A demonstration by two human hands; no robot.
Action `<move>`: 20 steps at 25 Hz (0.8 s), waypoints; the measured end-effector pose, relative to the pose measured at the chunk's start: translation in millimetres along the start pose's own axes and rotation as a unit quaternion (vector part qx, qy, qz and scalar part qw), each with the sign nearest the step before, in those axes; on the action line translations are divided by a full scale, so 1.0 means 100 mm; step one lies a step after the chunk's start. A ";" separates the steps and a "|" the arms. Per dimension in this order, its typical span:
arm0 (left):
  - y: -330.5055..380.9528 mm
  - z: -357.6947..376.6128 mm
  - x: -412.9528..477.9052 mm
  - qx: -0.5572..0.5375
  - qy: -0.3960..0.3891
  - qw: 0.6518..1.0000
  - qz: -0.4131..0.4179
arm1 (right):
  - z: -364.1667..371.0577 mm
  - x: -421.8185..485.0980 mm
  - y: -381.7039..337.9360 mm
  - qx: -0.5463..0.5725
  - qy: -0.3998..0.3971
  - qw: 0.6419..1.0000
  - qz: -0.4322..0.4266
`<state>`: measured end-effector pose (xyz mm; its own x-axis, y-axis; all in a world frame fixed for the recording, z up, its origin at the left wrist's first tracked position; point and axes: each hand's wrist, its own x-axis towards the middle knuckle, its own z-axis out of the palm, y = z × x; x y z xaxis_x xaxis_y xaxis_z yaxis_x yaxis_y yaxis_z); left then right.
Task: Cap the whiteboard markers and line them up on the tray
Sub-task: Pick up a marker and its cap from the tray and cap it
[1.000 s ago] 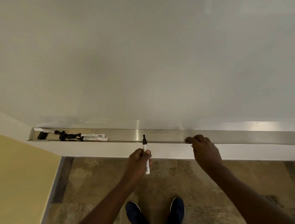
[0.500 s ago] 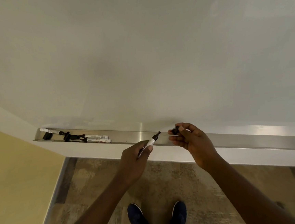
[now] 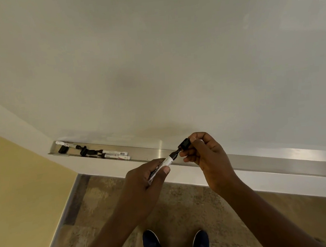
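My left hand [image 3: 146, 177] grips a white whiteboard marker [image 3: 168, 161], its black tip pointing up and right. My right hand [image 3: 204, 153] pinches a black cap [image 3: 184, 143] right at that tip; the cap's mouth meets the nib but does not cover the marker's neck. Both hands hover just in front of the long metal tray [image 3: 280, 162] under the whiteboard [image 3: 152, 55]. At the tray's left end lie three more markers [image 3: 114, 154] and two loose black caps [image 3: 62, 149], bunched together at angles.
A yellow wall [image 3: 16, 195] stands on the left, meeting the white ledge below the tray. My dark shoes [image 3: 155, 246] stand on a mottled brown floor. The tray runs bare to the right of my hands.
My right hand lifted a black cap from the tray and brought it to the marker's tip. My left hand tilted the marker from upright toward the right.
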<state>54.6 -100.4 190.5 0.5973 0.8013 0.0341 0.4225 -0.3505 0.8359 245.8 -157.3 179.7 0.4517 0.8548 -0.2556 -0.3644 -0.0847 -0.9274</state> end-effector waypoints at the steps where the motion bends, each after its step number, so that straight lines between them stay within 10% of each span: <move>1: 0.01 -0.01 -0.01 0.002 0.003 1.000 0.003 | 0.03 0.00 0.00 0.000 0.000 1.000 0.002; 20: 0.30 -0.28 -0.16 -0.063 -0.069 0.994 -0.051 | 0.22 -0.10 -0.22 -0.236 -0.121 0.959 -0.101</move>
<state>38.8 -110.2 230.3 0.6477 0.7521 -0.1220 0.4012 -0.2005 0.8938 231.1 -153.0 209.3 0.2503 0.9674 -0.0394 0.1465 -0.0781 -0.9861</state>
